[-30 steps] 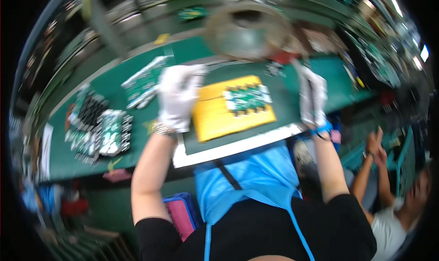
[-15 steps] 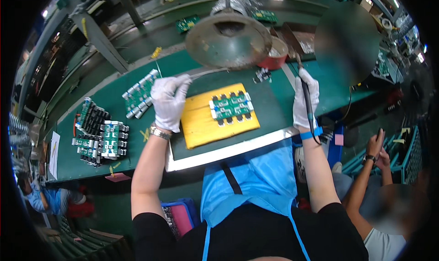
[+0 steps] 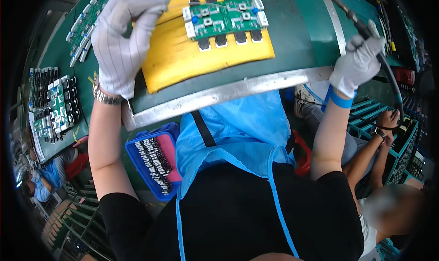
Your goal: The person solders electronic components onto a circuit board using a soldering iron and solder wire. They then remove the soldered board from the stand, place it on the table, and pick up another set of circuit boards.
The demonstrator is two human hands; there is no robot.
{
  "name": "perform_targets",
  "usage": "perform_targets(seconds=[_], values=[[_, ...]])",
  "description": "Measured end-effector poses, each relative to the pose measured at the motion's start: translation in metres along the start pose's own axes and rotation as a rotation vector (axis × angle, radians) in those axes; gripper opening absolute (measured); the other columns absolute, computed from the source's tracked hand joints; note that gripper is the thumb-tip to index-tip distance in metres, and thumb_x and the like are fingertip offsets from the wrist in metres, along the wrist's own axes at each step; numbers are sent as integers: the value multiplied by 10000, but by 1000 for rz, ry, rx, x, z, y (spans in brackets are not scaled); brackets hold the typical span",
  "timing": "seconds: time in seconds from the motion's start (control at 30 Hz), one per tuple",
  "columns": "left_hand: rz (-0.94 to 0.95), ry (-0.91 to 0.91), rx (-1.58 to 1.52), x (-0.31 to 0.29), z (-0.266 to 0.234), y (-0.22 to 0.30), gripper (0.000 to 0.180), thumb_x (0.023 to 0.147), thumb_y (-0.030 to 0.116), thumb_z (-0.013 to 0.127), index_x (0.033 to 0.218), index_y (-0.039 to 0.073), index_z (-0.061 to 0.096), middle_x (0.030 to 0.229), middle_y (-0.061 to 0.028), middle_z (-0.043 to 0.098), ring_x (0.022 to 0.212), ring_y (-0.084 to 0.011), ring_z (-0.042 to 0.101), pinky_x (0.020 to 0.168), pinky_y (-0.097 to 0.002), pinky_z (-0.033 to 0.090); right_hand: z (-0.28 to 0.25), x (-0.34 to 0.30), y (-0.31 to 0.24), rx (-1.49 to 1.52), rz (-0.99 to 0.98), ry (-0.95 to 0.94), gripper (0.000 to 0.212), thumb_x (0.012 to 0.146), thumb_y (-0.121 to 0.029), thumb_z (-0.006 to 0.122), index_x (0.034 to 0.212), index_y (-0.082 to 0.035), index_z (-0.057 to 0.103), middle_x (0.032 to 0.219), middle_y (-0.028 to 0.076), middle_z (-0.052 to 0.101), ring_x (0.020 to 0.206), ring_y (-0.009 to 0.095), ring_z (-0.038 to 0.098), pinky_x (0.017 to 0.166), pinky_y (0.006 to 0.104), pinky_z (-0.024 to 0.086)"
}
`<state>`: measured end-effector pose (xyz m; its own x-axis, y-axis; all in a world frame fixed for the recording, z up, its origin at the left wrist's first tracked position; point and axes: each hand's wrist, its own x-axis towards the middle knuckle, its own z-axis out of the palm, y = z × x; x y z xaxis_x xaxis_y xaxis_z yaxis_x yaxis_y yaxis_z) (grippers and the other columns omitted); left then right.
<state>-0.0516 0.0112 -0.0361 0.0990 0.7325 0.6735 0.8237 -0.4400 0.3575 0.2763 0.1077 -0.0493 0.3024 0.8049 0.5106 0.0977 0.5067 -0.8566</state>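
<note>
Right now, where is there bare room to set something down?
On the green mat between the yellow pad and the right hand; also the pad's near strip, below the circuit board. It is crowded at left, around the left hand and stacked boards.

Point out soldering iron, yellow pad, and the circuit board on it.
Soldering iron (image 3: 362, 28): head view, dark section of its handle.
Yellow pad (image 3: 183, 62): head view, bare top surface.
Circuit board (image 3: 225, 21): head view, middle of its green face.

Two gloved hands (image 3: 121, 46) (image 3: 356, 64), one soldering iron (image 3: 363, 30) (2 o'clock), one wire (image 3: 228, 7), one pad (image 3: 183, 55), just one board (image 3: 222, 24) w/ eight black parts (image 3: 240, 37).
</note>
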Motion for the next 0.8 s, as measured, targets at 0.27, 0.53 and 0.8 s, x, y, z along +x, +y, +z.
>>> perform_targets(seconds=[0.27, 0.53, 0.8], values=[[68, -104, 76, -12, -12, 15, 121, 796, 118, 696, 910, 78, 687, 864, -24, 698, 709, -192, 597, 636, -294, 488, -29, -59, -40, -219, 148, -65, 382, 948, -329, 548, 1100, 22, 558, 963, 125, 580, 675, 110, 556, 546, 180, 437], [123, -237, 46, -9, -15, 14, 172, 793, -15, 667, 964, 6, 659, 802, -80, 653, 684, -209, 566, 672, -330, 458, -20, -78, -52, -467, -114, -425, 455, 846, -402, 629, 671, 16, 579, 597, 107, 563, 509, 197, 564, 516, 292, 459], [121, -236, 54, -13, -13, 13, 183, 792, -9, 668, 974, 16, 660, 822, -87, 657, 702, -215, 568, 697, -333, 465, -15, -86, -42, -535, -453, -369, 442, 960, -418, 498, 964, 17, 421, 732, 165, 526, 604, 207, 564, 547, 305, 501]])
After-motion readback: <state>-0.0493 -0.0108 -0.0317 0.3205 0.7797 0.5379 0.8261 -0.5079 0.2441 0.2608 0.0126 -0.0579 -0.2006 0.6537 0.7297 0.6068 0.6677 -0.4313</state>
